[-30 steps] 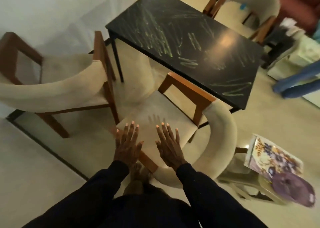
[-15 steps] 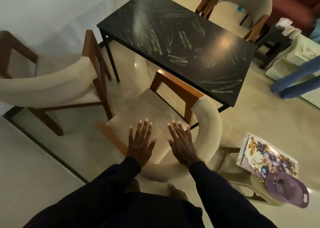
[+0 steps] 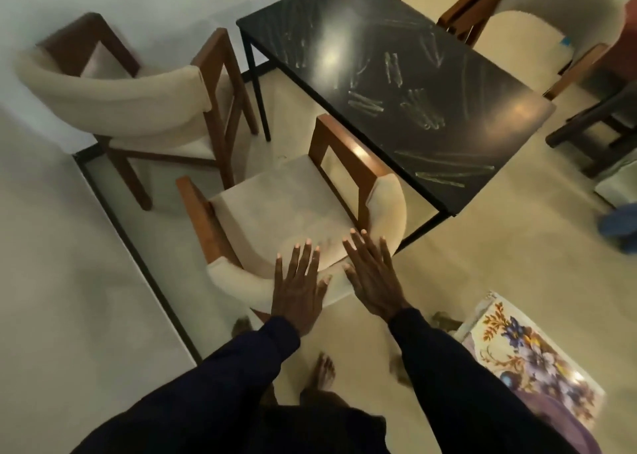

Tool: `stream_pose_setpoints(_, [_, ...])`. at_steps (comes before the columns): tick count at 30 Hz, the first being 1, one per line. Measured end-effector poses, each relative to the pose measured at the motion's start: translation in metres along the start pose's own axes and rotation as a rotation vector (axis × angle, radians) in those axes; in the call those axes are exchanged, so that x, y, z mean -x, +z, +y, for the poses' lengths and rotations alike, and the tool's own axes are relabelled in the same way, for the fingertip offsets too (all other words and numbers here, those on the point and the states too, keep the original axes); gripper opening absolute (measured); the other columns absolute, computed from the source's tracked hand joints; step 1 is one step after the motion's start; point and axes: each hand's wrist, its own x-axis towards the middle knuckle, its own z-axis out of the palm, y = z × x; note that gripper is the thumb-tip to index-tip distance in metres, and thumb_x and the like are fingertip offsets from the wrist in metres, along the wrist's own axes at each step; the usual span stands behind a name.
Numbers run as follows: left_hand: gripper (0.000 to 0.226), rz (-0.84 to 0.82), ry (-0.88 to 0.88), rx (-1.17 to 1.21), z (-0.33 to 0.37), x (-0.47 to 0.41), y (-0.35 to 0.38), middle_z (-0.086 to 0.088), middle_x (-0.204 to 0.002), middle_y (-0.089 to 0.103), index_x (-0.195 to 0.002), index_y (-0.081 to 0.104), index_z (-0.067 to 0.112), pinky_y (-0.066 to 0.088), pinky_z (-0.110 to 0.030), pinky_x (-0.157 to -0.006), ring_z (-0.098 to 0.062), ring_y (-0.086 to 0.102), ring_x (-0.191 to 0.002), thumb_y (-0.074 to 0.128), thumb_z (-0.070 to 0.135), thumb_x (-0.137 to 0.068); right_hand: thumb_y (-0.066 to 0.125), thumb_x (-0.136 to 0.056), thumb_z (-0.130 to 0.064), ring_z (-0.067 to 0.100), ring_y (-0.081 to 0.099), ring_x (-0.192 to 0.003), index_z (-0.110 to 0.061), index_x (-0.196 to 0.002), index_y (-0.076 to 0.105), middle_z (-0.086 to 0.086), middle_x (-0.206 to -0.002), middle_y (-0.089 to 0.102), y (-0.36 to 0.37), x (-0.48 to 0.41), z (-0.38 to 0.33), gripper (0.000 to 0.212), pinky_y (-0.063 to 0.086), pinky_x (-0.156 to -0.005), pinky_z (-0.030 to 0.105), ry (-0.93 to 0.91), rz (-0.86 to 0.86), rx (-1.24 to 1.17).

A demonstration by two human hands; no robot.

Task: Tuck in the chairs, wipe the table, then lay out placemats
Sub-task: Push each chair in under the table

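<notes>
Early in the task: left hand [image 3: 298, 290] and right hand [image 3: 374, 274] flat and open on the curved back of the near chair [image 3: 293, 195], gripping nothing, chair not yet under the chalk-marked table [image 3: 396, 74], second chair [image 3: 138, 108] out, placemats [image 3: 531, 360] waiting aside.

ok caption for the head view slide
Both open hands, left and right, over the near chair's backrest beside the smeared black table.
</notes>
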Motion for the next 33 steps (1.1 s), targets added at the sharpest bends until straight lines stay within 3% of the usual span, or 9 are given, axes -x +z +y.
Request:
stream_pose_setpoints(7, [0.066, 0.055, -0.133, 0.046, 0.040, 0.006, 0.006, -0.012, -0.173, 0.027, -0.164, 0.038, 0.013, 0.025, -0.060, -0.127, -0.033, 0.026, -0.161, 0.026, 0.051, -0.111, 0.029, -0.115, -0.040, 0.031, 0.017, -0.164, -0.020, -0.164, 0.040, 0.007, -0.174, 0.031, 0.002, 0.000, 0.015, 0.054, 0.005, -0.132, 0.062, -0.084, 0.002, 0.045])
stream_pose_setpoints(13, [0.058, 0.140, -0.102, 0.086, 0.037, 0.012, 0.012, -0.014, -0.166, 0.042, -0.159, 0.047, 0.013, 0.034, -0.058, -0.123, -0.035, 0.040, -0.154, 0.031, 0.047, -0.114, 0.034, -0.114, -0.038, 0.034, 0.034, -0.158, -0.019, -0.156, 0.053, 0.009, -0.163, 0.049, 0.013, 0.004, 0.009, 0.050, 0.009, -0.131, 0.064, -0.044, 0.051, 0.085])
stream_pose_setpoints(19, [0.062, 0.129, -0.072, 0.119, 0.033, 0.022, 0.011, -0.014, -0.157, 0.055, -0.153, 0.054, 0.014, 0.045, -0.060, -0.116, -0.036, 0.053, -0.145, 0.022, 0.050, -0.114, 0.032, -0.113, -0.042, 0.032, 0.037, -0.156, -0.024, -0.155, 0.056, 0.003, -0.160, 0.055, 0.023, 0.012, 0.004, 0.051, -0.004, -0.132, 0.056, 0.012, 0.059, 0.098])
stream_pose_setpoints(25, [0.060, 0.129, 0.001, 0.124, 0.025, 0.055, 0.019, -0.012, -0.156, 0.056, -0.153, 0.055, 0.014, 0.047, -0.058, -0.115, -0.033, 0.054, -0.144, 0.025, 0.050, -0.114, 0.030, -0.113, -0.043, 0.032, 0.036, -0.157, -0.023, -0.154, 0.057, 0.004, -0.159, 0.055, 0.028, 0.053, -0.018, 0.052, 0.008, -0.132, 0.062, 0.057, 0.089, 0.055])
stream_pose_setpoints(28, [0.057, 0.145, 0.057, 0.120, 0.020, 0.077, 0.024, -0.011, -0.156, 0.056, -0.153, 0.056, 0.015, 0.046, -0.057, -0.116, -0.032, 0.054, -0.144, 0.032, 0.048, -0.114, 0.029, -0.115, -0.042, 0.030, 0.033, -0.159, -0.025, -0.155, 0.055, 0.003, -0.161, 0.053, 0.031, 0.079, -0.032, 0.051, 0.005, -0.132, 0.060, 0.107, 0.088, 0.066])
stream_pose_setpoints(33, [0.061, 0.128, 0.125, 0.150, 0.018, 0.113, 0.028, -0.009, -0.156, 0.056, -0.151, 0.059, 0.016, 0.045, -0.058, -0.117, -0.031, 0.054, -0.145, 0.025, 0.051, -0.115, 0.037, -0.115, -0.042, 0.029, 0.032, -0.160, -0.027, -0.154, 0.056, 0.001, -0.162, 0.052, 0.038, 0.125, -0.058, 0.046, 0.003, -0.133, 0.059, 0.183, 0.092, 0.080])
